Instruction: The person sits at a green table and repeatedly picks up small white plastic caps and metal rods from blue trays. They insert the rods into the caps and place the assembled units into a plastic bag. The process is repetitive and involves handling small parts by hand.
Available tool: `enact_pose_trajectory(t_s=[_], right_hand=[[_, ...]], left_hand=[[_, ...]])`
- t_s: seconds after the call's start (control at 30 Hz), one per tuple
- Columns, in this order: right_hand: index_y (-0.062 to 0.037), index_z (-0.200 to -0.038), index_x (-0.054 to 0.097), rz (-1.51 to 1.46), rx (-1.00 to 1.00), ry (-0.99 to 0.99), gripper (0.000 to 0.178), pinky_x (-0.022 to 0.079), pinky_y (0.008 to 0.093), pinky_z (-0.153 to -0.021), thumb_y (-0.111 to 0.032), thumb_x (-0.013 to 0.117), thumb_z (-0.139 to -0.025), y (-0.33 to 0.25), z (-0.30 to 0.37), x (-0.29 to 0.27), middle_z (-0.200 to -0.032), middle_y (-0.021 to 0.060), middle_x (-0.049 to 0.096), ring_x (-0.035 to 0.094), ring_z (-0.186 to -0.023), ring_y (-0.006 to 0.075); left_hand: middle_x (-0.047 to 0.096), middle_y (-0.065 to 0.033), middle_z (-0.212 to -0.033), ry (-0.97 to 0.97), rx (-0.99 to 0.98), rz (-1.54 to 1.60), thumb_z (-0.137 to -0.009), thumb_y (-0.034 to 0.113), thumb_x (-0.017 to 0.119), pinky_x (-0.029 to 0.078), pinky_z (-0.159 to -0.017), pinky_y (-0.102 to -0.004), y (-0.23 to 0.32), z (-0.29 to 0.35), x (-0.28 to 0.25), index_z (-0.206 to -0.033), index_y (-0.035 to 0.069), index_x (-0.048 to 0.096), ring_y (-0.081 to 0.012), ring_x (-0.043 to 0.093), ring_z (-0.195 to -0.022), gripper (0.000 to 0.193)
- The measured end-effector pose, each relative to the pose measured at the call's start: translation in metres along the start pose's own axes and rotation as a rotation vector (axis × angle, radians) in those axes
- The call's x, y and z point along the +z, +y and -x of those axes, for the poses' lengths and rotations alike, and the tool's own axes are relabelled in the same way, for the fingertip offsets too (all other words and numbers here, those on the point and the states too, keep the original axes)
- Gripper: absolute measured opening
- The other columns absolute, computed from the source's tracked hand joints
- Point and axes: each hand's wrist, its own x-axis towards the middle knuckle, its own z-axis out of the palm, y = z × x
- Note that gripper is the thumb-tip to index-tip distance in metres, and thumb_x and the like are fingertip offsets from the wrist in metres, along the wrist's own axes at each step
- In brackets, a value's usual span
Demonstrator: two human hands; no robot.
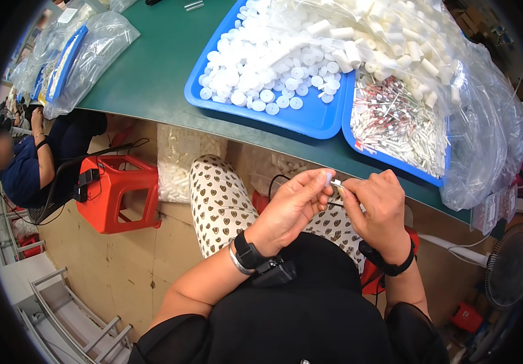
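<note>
Above my lap, just off the table's near edge, both hands meet at the fingertips. My left hand [291,209] pinches a small whitish translucent piece [328,178], perhaps a disc seen edge-on. A thin dark-and-white stick-like part [337,183] is pinched in my right hand [378,209], its white end touching or very close to the left fingertips. Fingers partly hide both pieces. Beyond the hands, a blue tray [261,114] holds many white plastic discs [255,73]. A second blue tray [395,162] carries thin white and red stick-like parts [401,124].
A clear bag of cream cylinders [416,51] lies over both trays on the green table [146,79]. At right stands a black fan [512,265]. Left are a red stool [119,194] and a seated person [25,161]. A bag of white pieces [179,164] sits below the table.
</note>
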Motion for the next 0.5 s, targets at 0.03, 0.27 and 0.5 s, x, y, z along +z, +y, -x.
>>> enact_pose_trajectory(t_s=[0.03,0.27,0.5], right_hand=[[-0.0065,-0.082,0.066,-0.039,0.037,0.001,0.005,0.037,0.0348,-0.060,-0.005,0.071,-0.081,0.000,0.001,0.002,-0.062,0.0025,0.056,0.048,-0.054,0.0205],[-0.0035,-0.085,0.065,-0.498,0.503,-0.023,0.006,0.039,0.0338,-0.061,-0.008,0.065,-0.090,-0.007,0.017,0.021,-0.070,0.0069,0.065,0.057,-0.058,0.0232],[-0.0035,-0.086,0.065,-0.354,0.310,-0.003,0.004,0.038,0.0352,-0.060,-0.006,0.065,-0.089,0.000,0.016,0.024,-0.071,0.0070,0.065,0.058,-0.059,0.0245]], left_hand=[[0.063,-0.0004,-0.093,0.000,-0.008,0.027,-0.101,0.023,0.059,0.049,-0.076,-0.0225,-0.001,0.001,0.003,-0.120,0.003,0.059,-0.0069,0.058,-0.080,0.028],[0.063,0.0020,-0.092,-0.030,-0.032,0.058,-0.100,0.027,0.061,0.049,-0.077,-0.0240,-0.008,0.002,0.003,-0.115,0.007,0.061,-0.0064,0.058,-0.082,0.025],[0.063,0.0021,-0.091,-0.043,-0.069,0.054,-0.100,0.026,0.061,0.051,-0.077,-0.0241,-0.009,-0.005,-0.002,-0.114,0.007,0.062,-0.0060,0.059,-0.080,0.023]])
